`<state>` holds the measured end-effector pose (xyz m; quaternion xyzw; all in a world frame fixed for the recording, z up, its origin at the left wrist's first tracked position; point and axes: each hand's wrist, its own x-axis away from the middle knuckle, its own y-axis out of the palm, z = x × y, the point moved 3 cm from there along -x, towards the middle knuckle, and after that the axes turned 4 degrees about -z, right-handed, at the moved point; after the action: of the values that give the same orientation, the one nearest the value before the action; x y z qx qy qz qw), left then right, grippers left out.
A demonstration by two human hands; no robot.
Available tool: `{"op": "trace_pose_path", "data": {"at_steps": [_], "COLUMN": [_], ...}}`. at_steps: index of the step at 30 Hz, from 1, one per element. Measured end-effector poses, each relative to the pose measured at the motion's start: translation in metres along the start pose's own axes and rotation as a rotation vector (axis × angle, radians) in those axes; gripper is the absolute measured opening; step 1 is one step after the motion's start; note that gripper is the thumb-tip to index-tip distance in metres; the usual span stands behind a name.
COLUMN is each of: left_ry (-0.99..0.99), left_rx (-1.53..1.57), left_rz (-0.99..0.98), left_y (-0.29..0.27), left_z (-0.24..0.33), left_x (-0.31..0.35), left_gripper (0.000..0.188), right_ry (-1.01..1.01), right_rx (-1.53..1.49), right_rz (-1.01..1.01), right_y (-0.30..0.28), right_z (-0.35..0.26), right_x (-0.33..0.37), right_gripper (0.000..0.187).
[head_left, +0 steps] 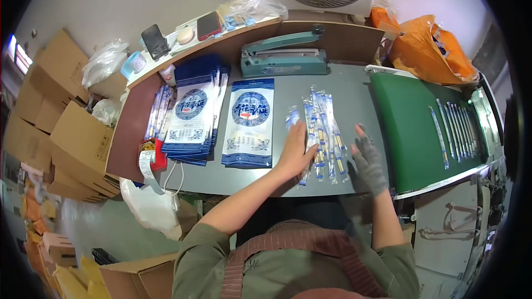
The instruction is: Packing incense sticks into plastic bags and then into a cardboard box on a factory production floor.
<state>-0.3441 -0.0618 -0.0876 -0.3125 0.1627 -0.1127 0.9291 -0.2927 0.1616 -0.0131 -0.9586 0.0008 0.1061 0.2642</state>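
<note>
A loose pile of slim wrapped chopsticks [325,133] in clear sleeves with blue ends lies on the grey table. My bare left hand [295,149] rests along the pile's left edge, fingers outstretched and thumb apart. A blurred blue-printed wrapper end [292,116] shows just past its fingertips; its lower part is hidden. To the right of the pile my right hand [369,163] wears a grey glove with bare fingertips. It is open, apart from the chopsticks, and holds nothing. Left of the pile lies a flat blue-and-white printed bag [248,124].
A stack of similar bags [191,113] stands beside more wrapped sticks [159,112]. A teal heat sealer [284,58] sits at the back. On the right, a green belt surface [413,127] carries a row of wrapped sticks [459,130]. A red tape dispenser [159,155] occupies the left corner.
</note>
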Motion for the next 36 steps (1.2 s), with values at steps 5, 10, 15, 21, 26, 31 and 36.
{"op": "trace_pose_path", "data": {"at_steps": [5,10,15,21,26,31,36], "left_ry": [0.158,0.06,0.119,0.181,0.131,0.193,0.19], "left_rx": [0.025,-0.44,-0.248,-0.431,-0.45,-0.263,-0.327], "left_rz": [-0.015,-0.285,0.011,-0.217,-0.22,-0.093,-0.112], "left_y": [0.007,0.006,0.027,0.023,0.04,0.032,0.024], "left_z": [0.0,0.048,0.03,0.065,0.06,0.056,0.062], "left_x": [-0.034,-0.009,-0.028,-0.021,-0.025,-0.022,-0.021], "left_gripper": [0.075,0.076,0.058,0.066,0.058,0.047,0.045], "right_ry": [-0.173,-0.154,0.022,0.119,0.434,0.527,0.62], "right_rx": [0.463,0.675,0.973,1.065,1.058,1.13,1.269], "right_rz": [0.092,0.283,0.321,0.251,0.204,0.488,0.75], "right_y": [-0.077,-0.144,-0.206,-0.205,-0.257,-0.368,-0.433], "right_z": [-0.042,-0.008,0.064,0.074,0.126,0.2,0.235], "right_x": [0.021,0.036,0.044,0.006,-0.023,-0.011,0.001], "right_gripper": [0.045,0.045,0.055,0.071,0.07,0.082,0.072]}}
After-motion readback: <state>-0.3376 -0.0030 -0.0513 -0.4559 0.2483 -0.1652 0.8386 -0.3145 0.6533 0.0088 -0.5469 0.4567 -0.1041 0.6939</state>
